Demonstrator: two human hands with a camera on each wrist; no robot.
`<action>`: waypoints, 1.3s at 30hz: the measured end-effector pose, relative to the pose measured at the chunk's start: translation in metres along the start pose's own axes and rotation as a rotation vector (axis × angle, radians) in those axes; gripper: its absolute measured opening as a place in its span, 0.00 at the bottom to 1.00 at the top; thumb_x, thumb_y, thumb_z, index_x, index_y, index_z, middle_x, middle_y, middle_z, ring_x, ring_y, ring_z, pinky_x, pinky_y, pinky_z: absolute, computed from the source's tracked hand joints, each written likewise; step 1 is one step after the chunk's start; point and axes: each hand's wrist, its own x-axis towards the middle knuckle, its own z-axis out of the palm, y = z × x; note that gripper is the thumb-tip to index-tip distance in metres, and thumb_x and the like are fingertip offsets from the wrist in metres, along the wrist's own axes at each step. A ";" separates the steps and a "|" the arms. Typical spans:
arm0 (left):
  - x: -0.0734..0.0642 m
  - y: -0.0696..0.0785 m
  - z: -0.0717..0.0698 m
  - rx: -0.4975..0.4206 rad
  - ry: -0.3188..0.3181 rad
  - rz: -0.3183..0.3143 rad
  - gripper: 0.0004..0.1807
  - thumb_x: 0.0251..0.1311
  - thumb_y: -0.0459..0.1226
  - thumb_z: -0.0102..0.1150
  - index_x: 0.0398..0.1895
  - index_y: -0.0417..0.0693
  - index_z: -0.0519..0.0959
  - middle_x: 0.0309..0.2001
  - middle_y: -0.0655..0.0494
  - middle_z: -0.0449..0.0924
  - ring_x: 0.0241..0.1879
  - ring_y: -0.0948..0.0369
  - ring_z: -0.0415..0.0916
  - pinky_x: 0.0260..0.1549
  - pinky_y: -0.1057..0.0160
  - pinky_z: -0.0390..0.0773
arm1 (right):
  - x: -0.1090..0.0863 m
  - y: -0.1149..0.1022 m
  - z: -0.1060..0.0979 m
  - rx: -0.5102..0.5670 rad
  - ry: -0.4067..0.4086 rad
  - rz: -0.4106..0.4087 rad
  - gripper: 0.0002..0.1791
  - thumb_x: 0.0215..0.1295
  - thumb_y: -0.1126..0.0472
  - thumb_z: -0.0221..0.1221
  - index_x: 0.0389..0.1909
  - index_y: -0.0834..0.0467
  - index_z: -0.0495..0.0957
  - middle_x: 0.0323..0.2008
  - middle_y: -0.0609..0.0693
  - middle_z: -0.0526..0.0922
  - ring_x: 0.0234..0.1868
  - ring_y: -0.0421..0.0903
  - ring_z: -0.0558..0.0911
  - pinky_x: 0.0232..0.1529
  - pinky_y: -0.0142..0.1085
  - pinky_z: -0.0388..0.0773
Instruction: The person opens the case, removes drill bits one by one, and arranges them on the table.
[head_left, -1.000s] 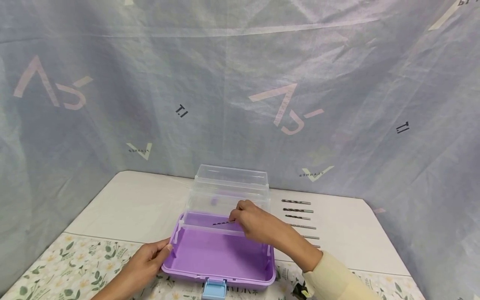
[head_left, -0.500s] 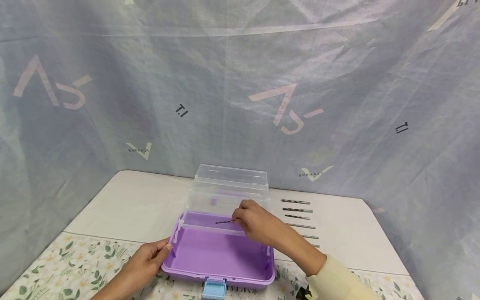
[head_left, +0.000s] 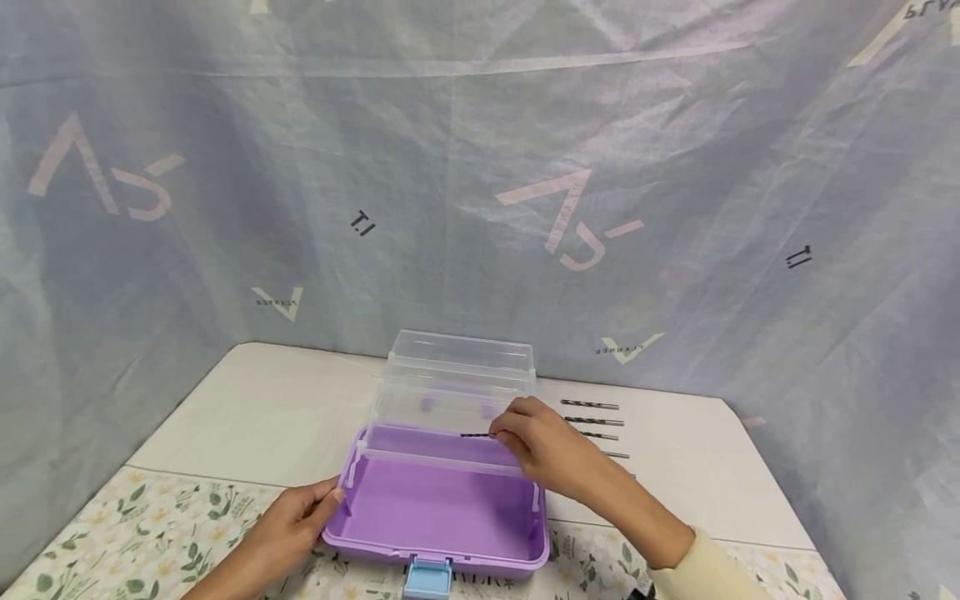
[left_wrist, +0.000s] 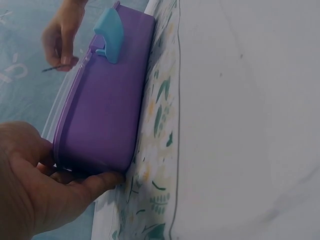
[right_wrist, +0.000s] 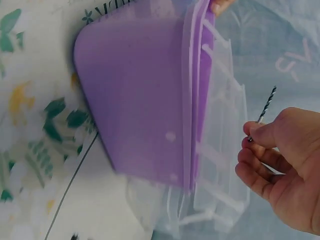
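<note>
A purple storage box [head_left: 480, 557] stands with its clear lid [head_left: 461, 362] tipped back. My left hand [head_left: 296, 518] holds its left side; in the left wrist view the thumb lies along the end wall of the box [left_wrist: 102, 115], with the other fingers partly hidden behind it. Between thumb and fingertips, my right hand [head_left: 551, 446] pinches a thin drill bit [head_left: 476, 435] above the back right of the box. The right wrist view has the fluted end of the drill bit [right_wrist: 268, 103] sticking out past the fingers. No object shows on the box floor.
Several drill bits [head_left: 591, 405] lie in a row on the white table [head_left: 697, 467] to the right, some hidden by my right arm. A blue latch [head_left: 428, 577] hangs at the box's front. Floral cloth [head_left: 180, 533] covers the near edge; a fabric curtain [head_left: 435, 150] hangs behind.
My right hand, with the drill bit pinched, has moved right and slightly away from me, toward the box's back right. The left hand and the box have stayed put.
</note>
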 end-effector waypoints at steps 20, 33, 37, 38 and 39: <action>-0.002 0.002 0.002 -0.004 -0.008 0.003 0.32 0.89 0.35 0.52 0.82 0.18 0.62 0.28 0.53 0.77 0.25 0.65 0.74 0.24 0.65 0.78 | -0.102 0.040 -0.041 -0.055 0.075 0.125 0.11 0.74 0.72 0.70 0.47 0.52 0.92 0.42 0.38 0.87 0.41 0.34 0.80 0.37 0.32 0.82; 0.001 0.002 -0.002 0.011 -0.026 -0.008 0.33 0.90 0.37 0.50 0.82 0.17 0.61 0.43 0.44 0.91 0.32 0.64 0.82 0.29 0.64 0.83 | -0.153 0.060 -0.024 0.093 -0.237 0.297 0.09 0.75 0.69 0.71 0.43 0.50 0.89 0.40 0.37 0.85 0.39 0.29 0.77 0.36 0.33 0.83; 0.002 0.002 -0.002 0.024 -0.006 -0.009 0.32 0.90 0.37 0.50 0.81 0.17 0.63 0.57 0.34 0.92 0.44 0.62 0.89 0.36 0.66 0.89 | -0.158 0.063 -0.017 0.099 -0.259 0.303 0.10 0.74 0.69 0.71 0.40 0.48 0.89 0.38 0.37 0.85 0.39 0.29 0.76 0.34 0.33 0.81; 0.002 0.003 -0.002 0.026 -0.004 -0.008 0.32 0.90 0.37 0.50 0.80 0.17 0.63 0.58 0.33 0.91 0.45 0.61 0.90 0.37 0.66 0.89 | -0.159 0.063 -0.016 0.100 -0.263 0.305 0.10 0.74 0.69 0.71 0.40 0.48 0.89 0.38 0.37 0.85 0.38 0.29 0.76 0.34 0.33 0.81; 0.002 0.003 -0.002 0.022 -0.006 -0.002 0.31 0.90 0.37 0.50 0.80 0.16 0.63 0.61 0.32 0.90 0.47 0.60 0.90 0.39 0.66 0.90 | -0.160 0.064 -0.015 0.097 -0.266 0.306 0.10 0.74 0.69 0.72 0.40 0.48 0.89 0.38 0.38 0.86 0.38 0.29 0.77 0.34 0.33 0.81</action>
